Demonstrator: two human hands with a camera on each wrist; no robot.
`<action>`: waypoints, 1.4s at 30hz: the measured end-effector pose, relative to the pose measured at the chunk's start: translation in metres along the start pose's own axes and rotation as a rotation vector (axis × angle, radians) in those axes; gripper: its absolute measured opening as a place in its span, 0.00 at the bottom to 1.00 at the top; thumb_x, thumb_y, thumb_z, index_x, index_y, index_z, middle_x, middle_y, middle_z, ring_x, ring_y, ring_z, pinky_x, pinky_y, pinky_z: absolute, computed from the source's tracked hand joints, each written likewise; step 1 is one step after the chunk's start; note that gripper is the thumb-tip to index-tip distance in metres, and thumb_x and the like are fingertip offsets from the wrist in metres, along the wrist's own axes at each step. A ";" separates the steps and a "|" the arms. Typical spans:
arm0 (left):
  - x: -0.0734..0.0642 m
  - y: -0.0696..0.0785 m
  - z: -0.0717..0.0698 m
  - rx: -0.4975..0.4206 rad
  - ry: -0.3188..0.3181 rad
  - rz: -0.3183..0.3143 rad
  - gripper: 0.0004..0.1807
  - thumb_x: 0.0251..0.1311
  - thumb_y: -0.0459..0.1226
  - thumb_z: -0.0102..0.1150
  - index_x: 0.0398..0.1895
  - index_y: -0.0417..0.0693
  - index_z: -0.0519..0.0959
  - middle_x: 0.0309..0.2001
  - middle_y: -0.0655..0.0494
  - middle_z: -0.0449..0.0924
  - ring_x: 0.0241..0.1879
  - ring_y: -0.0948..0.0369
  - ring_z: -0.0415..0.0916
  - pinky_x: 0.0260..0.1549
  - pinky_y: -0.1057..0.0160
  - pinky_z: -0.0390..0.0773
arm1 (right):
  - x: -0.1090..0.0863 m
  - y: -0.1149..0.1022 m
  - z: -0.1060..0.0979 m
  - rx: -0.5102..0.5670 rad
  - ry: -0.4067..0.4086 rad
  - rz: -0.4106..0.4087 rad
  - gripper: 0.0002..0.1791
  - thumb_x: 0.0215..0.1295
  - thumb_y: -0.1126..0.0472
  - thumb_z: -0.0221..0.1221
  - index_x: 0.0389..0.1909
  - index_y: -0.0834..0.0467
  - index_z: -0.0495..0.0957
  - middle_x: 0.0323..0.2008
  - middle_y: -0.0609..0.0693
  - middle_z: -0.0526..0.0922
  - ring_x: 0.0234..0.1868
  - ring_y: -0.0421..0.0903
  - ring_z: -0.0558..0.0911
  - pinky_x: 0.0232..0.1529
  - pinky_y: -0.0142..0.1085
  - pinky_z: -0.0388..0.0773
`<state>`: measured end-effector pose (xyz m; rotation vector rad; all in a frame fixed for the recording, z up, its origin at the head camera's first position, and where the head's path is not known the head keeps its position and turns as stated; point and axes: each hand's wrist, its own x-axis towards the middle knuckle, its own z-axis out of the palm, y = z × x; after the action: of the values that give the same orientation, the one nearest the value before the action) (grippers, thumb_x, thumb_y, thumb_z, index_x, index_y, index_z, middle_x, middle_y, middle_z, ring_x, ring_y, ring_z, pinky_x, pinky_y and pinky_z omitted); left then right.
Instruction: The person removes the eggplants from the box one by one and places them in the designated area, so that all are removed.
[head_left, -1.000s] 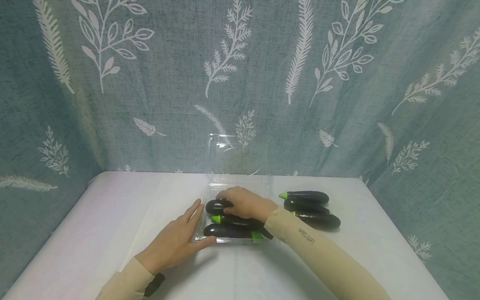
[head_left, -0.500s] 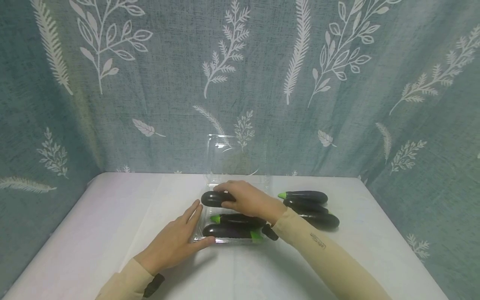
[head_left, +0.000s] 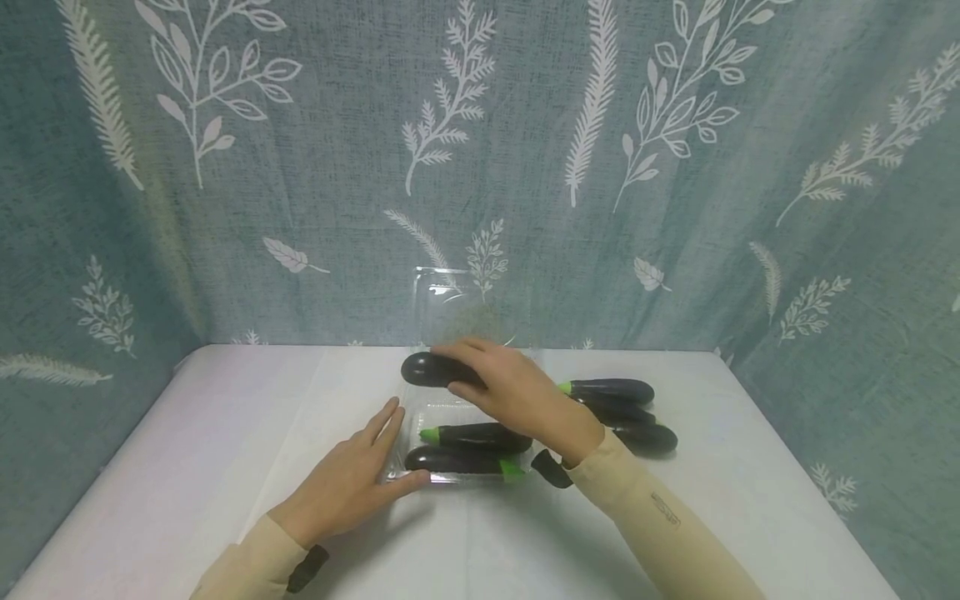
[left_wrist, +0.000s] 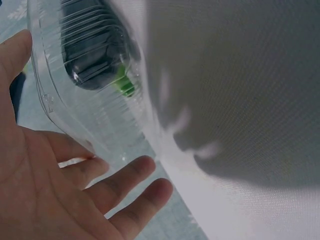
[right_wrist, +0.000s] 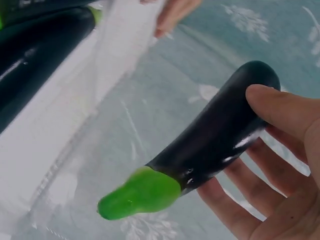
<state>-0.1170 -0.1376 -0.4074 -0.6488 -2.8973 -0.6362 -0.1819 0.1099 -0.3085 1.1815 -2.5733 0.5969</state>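
Hold the eggplant level, clamped in the right hand, at the clear box's twelve o'clock; steady eight o'clock with the left hand spread.

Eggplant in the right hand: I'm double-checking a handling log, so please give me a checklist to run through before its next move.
1. Right hand gripping the held eggplant: ok.
2. Held eggplant apart from the two eggplants in the clear plastic container: ok.
3. Container's lid open: ok.
4. Left hand at the container's left side: ok.
5. How firmly it presses there: cannot tell.
6. Three eggplants at right unobstructed in the head view: not ok, partly hidden.
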 end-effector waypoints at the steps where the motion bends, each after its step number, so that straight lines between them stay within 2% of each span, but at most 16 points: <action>1: 0.000 0.000 0.000 0.000 0.000 -0.001 0.55 0.64 0.70 0.50 0.78 0.34 0.57 0.78 0.41 0.53 0.65 0.37 0.70 0.61 0.40 0.73 | -0.002 0.000 -0.003 -0.002 0.031 -0.014 0.28 0.68 0.57 0.67 0.68 0.50 0.74 0.59 0.48 0.81 0.58 0.46 0.81 0.59 0.40 0.78; 5: 0.001 -0.001 0.001 0.002 0.003 0.001 0.55 0.64 0.70 0.51 0.77 0.33 0.57 0.78 0.41 0.53 0.64 0.37 0.71 0.60 0.40 0.73 | -0.011 0.001 -0.013 0.005 0.117 -0.045 0.29 0.66 0.59 0.68 0.68 0.50 0.75 0.60 0.47 0.80 0.60 0.44 0.79 0.61 0.39 0.76; 12: 0.002 -0.001 0.002 0.000 0.006 -0.001 0.56 0.64 0.70 0.51 0.77 0.33 0.57 0.78 0.41 0.54 0.64 0.37 0.71 0.61 0.40 0.73 | -0.032 0.007 -0.026 -0.011 0.205 -0.052 0.30 0.65 0.60 0.69 0.68 0.49 0.75 0.63 0.44 0.78 0.64 0.43 0.76 0.64 0.38 0.74; 18: 0.002 0.001 0.001 0.000 0.002 -0.004 0.56 0.63 0.71 0.50 0.77 0.34 0.57 0.78 0.41 0.54 0.65 0.38 0.71 0.61 0.41 0.73 | -0.054 0.010 -0.033 -0.002 0.317 -0.088 0.29 0.63 0.61 0.71 0.66 0.51 0.77 0.62 0.45 0.79 0.63 0.44 0.78 0.62 0.35 0.75; 25: 0.002 0.001 0.001 0.009 0.003 0.002 0.56 0.64 0.70 0.50 0.77 0.33 0.58 0.78 0.40 0.54 0.65 0.38 0.70 0.62 0.41 0.72 | -0.078 0.016 -0.044 -0.010 0.430 -0.125 0.31 0.56 0.68 0.74 0.63 0.56 0.80 0.60 0.50 0.81 0.59 0.48 0.81 0.57 0.28 0.75; 29: 0.001 0.000 0.000 0.003 0.000 0.003 0.56 0.64 0.70 0.50 0.77 0.33 0.57 0.78 0.40 0.54 0.65 0.38 0.70 0.62 0.41 0.72 | -0.092 0.022 -0.047 -0.032 0.454 -0.120 0.32 0.53 0.69 0.75 0.62 0.56 0.81 0.59 0.50 0.81 0.57 0.49 0.81 0.56 0.27 0.76; 34: 0.001 0.000 0.001 0.001 -0.001 0.008 0.55 0.65 0.69 0.50 0.77 0.33 0.57 0.78 0.40 0.53 0.65 0.38 0.70 0.61 0.41 0.72 | -0.113 0.035 -0.048 -0.054 0.439 -0.090 0.33 0.52 0.70 0.74 0.62 0.55 0.80 0.59 0.50 0.81 0.59 0.50 0.80 0.61 0.27 0.72; 39: 0.000 0.000 0.000 -0.003 -0.004 0.009 0.55 0.65 0.69 0.50 0.77 0.33 0.57 0.78 0.40 0.53 0.65 0.37 0.70 0.61 0.40 0.72 | -0.136 0.050 -0.045 -0.105 0.395 -0.016 0.33 0.54 0.68 0.74 0.63 0.54 0.80 0.59 0.49 0.81 0.59 0.49 0.80 0.63 0.27 0.70; 42: 0.000 0.000 0.000 -0.006 -0.005 0.009 0.55 0.65 0.69 0.50 0.77 0.32 0.57 0.78 0.40 0.53 0.65 0.37 0.70 0.61 0.40 0.72 | -0.148 0.059 -0.043 -0.145 0.360 0.035 0.32 0.55 0.65 0.74 0.63 0.53 0.79 0.59 0.48 0.81 0.58 0.49 0.80 0.61 0.33 0.74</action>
<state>-0.1168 -0.1374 -0.4071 -0.6640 -2.8967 -0.6429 -0.1294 0.2628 -0.3426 0.8906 -2.2918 0.5607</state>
